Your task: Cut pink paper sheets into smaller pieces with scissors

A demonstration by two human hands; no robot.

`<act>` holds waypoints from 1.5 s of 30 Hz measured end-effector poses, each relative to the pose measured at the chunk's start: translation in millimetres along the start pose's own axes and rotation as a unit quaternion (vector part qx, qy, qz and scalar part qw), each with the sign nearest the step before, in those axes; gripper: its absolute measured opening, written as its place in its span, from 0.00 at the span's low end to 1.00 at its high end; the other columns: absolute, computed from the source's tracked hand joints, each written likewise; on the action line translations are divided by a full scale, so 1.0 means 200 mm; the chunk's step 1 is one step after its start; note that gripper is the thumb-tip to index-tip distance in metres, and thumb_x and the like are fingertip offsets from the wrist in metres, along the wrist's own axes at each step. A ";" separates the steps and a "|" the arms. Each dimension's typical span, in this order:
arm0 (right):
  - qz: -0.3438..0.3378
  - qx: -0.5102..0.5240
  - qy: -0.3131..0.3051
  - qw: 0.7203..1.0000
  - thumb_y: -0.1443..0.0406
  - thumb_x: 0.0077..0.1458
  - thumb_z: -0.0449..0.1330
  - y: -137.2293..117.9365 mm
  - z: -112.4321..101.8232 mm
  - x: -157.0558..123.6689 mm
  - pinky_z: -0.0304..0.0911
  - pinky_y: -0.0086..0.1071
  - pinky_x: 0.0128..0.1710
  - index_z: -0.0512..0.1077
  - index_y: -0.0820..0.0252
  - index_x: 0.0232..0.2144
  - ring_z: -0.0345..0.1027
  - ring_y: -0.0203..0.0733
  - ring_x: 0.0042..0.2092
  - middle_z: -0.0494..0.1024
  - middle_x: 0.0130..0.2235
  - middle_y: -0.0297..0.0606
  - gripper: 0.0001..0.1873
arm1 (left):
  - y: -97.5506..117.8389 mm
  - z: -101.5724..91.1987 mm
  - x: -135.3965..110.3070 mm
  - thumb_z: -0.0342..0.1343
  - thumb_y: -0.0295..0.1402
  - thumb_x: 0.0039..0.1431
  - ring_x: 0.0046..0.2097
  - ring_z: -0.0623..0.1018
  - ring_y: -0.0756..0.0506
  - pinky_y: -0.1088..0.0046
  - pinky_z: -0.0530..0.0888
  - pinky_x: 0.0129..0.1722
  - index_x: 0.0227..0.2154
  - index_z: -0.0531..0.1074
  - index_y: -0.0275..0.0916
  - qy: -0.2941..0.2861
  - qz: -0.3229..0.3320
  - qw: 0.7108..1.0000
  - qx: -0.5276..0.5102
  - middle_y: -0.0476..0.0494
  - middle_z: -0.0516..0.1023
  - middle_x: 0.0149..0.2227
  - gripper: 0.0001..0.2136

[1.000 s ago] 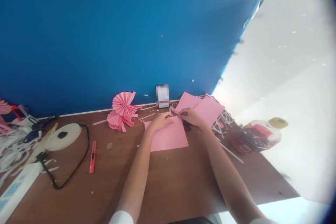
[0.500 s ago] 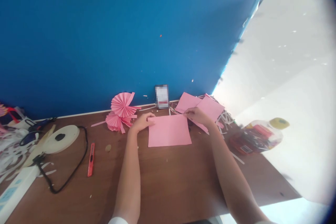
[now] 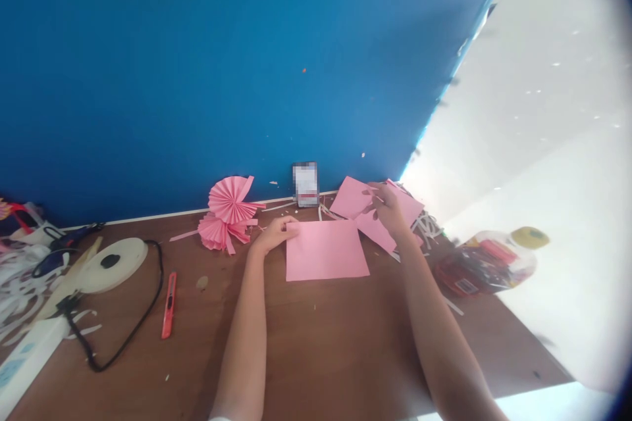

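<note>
A pink sheet of paper (image 3: 326, 251) lies flat on the brown table in front of me. At its upper left corner, my left hand (image 3: 277, 234) pinches the edge between thumb and fingers. My right hand (image 3: 388, 207) is above more pink sheets (image 3: 351, 197) at the back right, its fingers apart and apparently holding nothing. Whether its fingertips touch those sheets I cannot tell. Two folded pink paper fans (image 3: 232, 200) stand against the blue wall, left of my left hand.
A red box cutter (image 3: 168, 306) lies to the left, near a white round charger-like disc (image 3: 113, 265), a black cable (image 3: 160, 286) and a power strip (image 3: 32, 348). White paper strips (image 3: 29, 279) heap at far left. A blurred-out upright device (image 3: 305, 184) and a yellow-capped bottle (image 3: 486, 262) stand further right.
My right hand has let go of the sheet's upper right corner and moved up and right over the other pink sheets. The front sheet has shifted slightly right, my left hand with it.
</note>
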State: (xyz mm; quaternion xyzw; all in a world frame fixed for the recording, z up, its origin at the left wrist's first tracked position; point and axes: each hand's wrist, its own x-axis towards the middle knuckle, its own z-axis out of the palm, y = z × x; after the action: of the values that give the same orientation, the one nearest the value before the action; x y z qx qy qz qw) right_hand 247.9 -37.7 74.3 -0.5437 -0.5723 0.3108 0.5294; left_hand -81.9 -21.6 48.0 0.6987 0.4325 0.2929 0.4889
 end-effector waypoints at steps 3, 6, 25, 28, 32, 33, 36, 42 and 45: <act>-0.003 0.012 0.012 1.000 0.65 0.49 0.50 -0.01 0.01 0.00 0.56 0.26 0.20 0.68 0.58 0.47 0.69 0.34 0.27 0.73 0.44 0.44 0.22 | 0.01 0.01 0.00 0.60 0.42 0.49 0.38 0.73 0.46 0.73 0.69 0.36 0.36 0.73 0.35 -0.015 0.013 1.000 -0.011 0.44 0.75 0.36 0.16; -0.020 0.025 0.028 0.999 0.66 0.48 0.50 -0.05 0.02 -0.01 0.60 0.29 0.26 0.72 0.60 0.39 0.69 0.38 0.32 0.75 0.37 0.42 0.16 | 0.00 0.04 0.02 0.60 0.41 0.49 0.38 0.73 0.47 0.74 0.68 0.37 0.36 0.73 0.35 -0.007 0.026 0.999 -0.034 0.45 0.74 0.37 0.14; 0.040 0.050 -0.099 0.993 0.64 0.51 0.50 -0.16 0.23 -0.06 0.55 0.26 0.20 0.68 0.56 0.42 0.63 0.29 0.20 0.75 0.40 0.37 0.15 | -0.04 0.18 0.10 0.57 0.43 0.52 0.46 0.75 0.44 0.69 0.71 0.45 0.45 0.73 0.37 0.036 0.016 0.991 -0.128 0.41 0.76 0.46 0.19; 0.043 0.066 -0.137 0.987 0.67 0.48 0.50 -0.17 0.27 -0.07 0.56 0.26 0.23 0.71 0.58 0.35 0.66 0.33 0.25 0.75 0.34 0.35 0.12 | -0.04 0.18 0.09 0.55 0.45 0.54 0.45 0.75 0.45 0.70 0.71 0.44 0.44 0.73 0.37 0.045 0.009 0.990 -0.137 0.41 0.76 0.45 0.19; 0.021 0.102 -0.180 0.978 0.64 0.53 0.51 -0.21 0.31 -0.09 0.60 0.28 0.29 0.72 0.60 0.28 0.67 0.36 0.32 0.74 0.29 0.36 0.11 | -0.02 0.18 0.08 0.52 0.49 0.56 0.41 0.75 0.45 0.72 0.71 0.39 0.44 0.73 0.36 0.050 -0.005 0.990 -0.134 0.41 0.77 0.41 0.22; 0.015 0.108 -0.184 0.977 0.62 0.55 0.52 -0.22 0.32 -0.10 0.60 0.28 0.28 0.72 0.60 0.27 0.66 0.35 0.30 0.74 0.28 0.36 0.12 | -0.02 0.18 0.08 0.52 0.50 0.55 0.39 0.75 0.45 0.72 0.70 0.37 0.44 0.72 0.36 0.049 -0.007 0.990 -0.131 0.41 0.77 0.40 0.23; 0.020 0.118 -0.182 0.976 0.57 0.55 0.55 -0.21 0.37 -0.11 0.56 0.27 0.22 0.71 0.60 0.29 0.61 0.31 0.23 0.72 0.25 0.33 0.13 | -0.04 0.19 0.09 0.53 0.51 0.54 0.37 0.75 0.46 0.73 0.69 0.35 0.43 0.73 0.35 0.042 -0.012 0.990 -0.135 0.42 0.77 0.37 0.24; 0.083 0.114 -0.177 0.974 0.62 0.51 0.56 -0.13 0.48 -0.13 0.52 0.26 0.16 0.67 0.56 0.43 0.57 0.28 0.16 0.76 0.33 0.33 0.16 | -0.06 0.19 0.10 0.56 0.48 0.53 0.34 0.73 0.47 0.74 0.67 0.34 0.43 0.74 0.35 0.029 -0.002 0.986 -0.162 0.42 0.76 0.36 0.22; 0.098 0.105 -0.178 0.973 0.63 0.50 0.56 -0.10 0.51 -0.14 0.52 0.26 0.17 0.70 0.57 0.40 0.56 0.28 0.17 0.76 0.32 0.34 0.13 | -0.06 0.18 0.09 0.56 0.45 0.55 0.38 0.73 0.46 0.72 0.67 0.39 0.44 0.74 0.36 0.024 0.032 0.989 -0.140 0.42 0.77 0.40 0.19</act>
State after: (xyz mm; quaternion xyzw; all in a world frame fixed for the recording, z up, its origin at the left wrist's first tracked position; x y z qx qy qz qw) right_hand 140.8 -45.5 60.8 -0.4742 -0.5657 0.5115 0.4399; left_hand -47.4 -18.4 24.0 0.6294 0.3762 0.3823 0.5622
